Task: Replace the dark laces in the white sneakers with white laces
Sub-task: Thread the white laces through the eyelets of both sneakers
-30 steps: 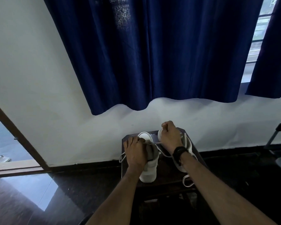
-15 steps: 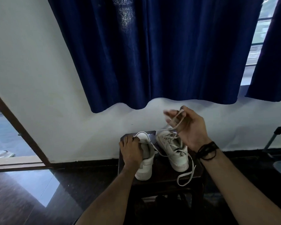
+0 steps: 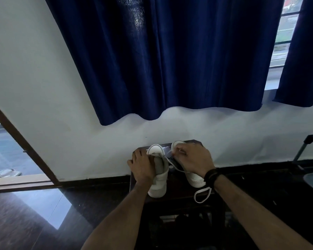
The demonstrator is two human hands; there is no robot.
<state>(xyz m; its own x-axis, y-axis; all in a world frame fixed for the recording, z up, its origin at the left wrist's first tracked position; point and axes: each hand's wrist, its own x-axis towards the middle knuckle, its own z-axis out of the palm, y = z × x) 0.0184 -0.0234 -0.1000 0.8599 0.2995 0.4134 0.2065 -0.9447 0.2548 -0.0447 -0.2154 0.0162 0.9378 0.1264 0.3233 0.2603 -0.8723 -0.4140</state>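
Two white sneakers stand on a small dark table [image 3: 179,199] against the wall. My left hand [image 3: 143,166] grips the left sneaker [image 3: 160,183] around its upper. My right hand [image 3: 193,159] lies over the right sneaker [image 3: 195,179], fingers curled down at its front, pinching a white lace [image 3: 175,167] that runs from the left sneaker. A loose loop of white lace [image 3: 202,193] hangs off the table's front right. No dark lace shows.
A dark blue curtain [image 3: 161,60] hangs above the table on the white wall. An open doorway [image 3: 9,156] is at the left, over a glossy dark floor [image 3: 34,213]. A dark metal stand [image 3: 307,152] is at the far right.
My right hand, raised above the shoes with the lace half a second ago, has come back down onto the right sneaker. My left hand has stayed on the left sneaker.
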